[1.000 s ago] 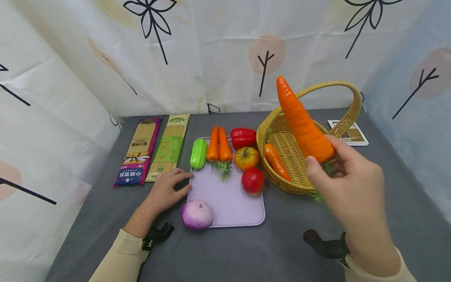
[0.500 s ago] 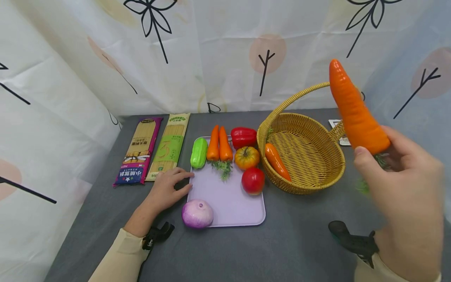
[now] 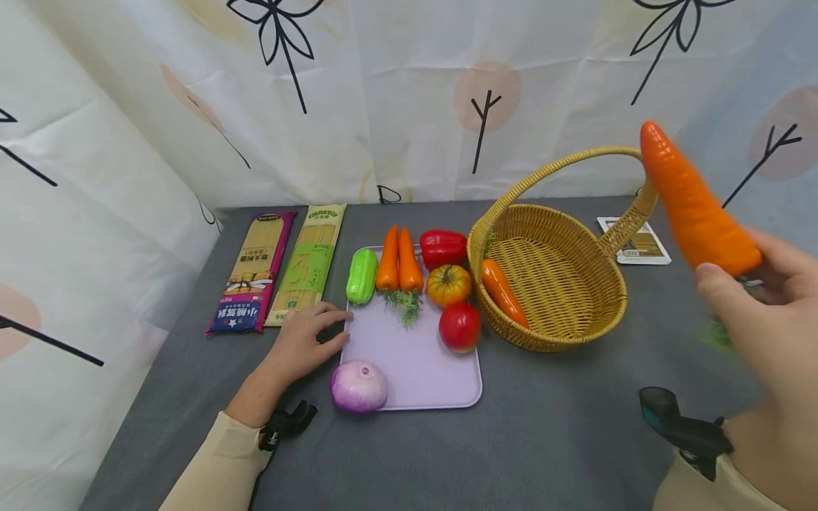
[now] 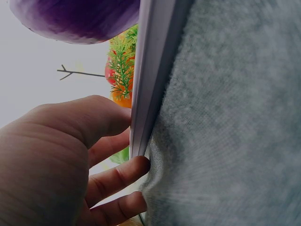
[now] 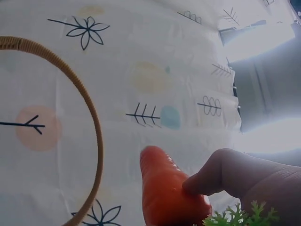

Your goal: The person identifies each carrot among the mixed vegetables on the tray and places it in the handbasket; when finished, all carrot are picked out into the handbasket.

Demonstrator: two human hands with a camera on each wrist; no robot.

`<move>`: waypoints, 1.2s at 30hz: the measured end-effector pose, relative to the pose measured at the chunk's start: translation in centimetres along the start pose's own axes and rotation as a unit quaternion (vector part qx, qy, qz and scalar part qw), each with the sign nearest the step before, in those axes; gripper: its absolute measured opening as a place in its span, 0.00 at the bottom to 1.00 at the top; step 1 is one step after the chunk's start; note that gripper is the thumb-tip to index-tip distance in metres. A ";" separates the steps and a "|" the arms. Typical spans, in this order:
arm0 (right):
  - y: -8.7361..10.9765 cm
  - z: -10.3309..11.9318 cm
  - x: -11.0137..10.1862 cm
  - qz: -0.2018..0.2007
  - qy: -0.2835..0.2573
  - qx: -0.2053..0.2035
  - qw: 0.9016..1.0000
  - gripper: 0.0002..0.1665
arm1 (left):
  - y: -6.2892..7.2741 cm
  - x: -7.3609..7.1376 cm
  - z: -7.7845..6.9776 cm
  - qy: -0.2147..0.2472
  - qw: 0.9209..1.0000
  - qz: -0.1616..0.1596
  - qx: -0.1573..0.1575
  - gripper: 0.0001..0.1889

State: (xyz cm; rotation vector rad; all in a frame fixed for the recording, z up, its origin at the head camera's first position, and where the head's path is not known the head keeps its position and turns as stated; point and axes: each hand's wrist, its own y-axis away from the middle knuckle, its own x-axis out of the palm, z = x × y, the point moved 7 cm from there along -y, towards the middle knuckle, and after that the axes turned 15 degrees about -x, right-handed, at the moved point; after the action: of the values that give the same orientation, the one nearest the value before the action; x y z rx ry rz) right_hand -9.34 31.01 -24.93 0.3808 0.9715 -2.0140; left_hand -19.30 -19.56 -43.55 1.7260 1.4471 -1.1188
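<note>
In the head view, my right hand [image 3: 780, 326] pinches a large orange carrot [image 3: 696, 202] by its thick end, raised to the right of the wicker basket [image 3: 613, 305], its tip pointing up and left. Green leaves [image 5: 240, 214] hang below the thumb in the right wrist view. My left hand [image 3: 307, 344] rests at the left edge of the lilac tray [image 3: 409, 376], fingertips right at the rim. A purple onion [image 3: 359, 387] sits on the tray's near left corner. Two small carrots [image 3: 409, 262], a green vegetable [image 3: 362, 277], a red pepper [image 3: 443, 248], a pumpkin [image 3: 449, 286] and a tomato [image 3: 459, 327] lie on the tray.
An orange carrot [image 3: 503, 292] lies inside the basket, whose tall handle [image 3: 575, 157] arches over it. Two noodle packs, one purple [image 3: 249, 277] and one green [image 3: 307, 266], lie left of the tray. Behind the basket is a flat white-edged packet [image 3: 645, 248]. Patterned curtains surround the table.
My right hand has carried the large carrot rightward, from over the basket to beyond its right side. The left hand and the things on the tray stay put.
</note>
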 end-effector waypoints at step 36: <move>-1.8 -1.2 10.8 0.380 0.073 -0.071 0.919 0.44 | 0.0 -0.1 -0.2 0.007 1.000 0.003 0.004 0.19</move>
State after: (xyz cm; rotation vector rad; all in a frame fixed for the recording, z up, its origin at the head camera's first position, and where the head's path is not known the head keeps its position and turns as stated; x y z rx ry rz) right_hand -17.30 26.43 -31.00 0.7101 0.8696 -1.2146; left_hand -19.26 -19.46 -43.37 1.7452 1.4482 -1.1127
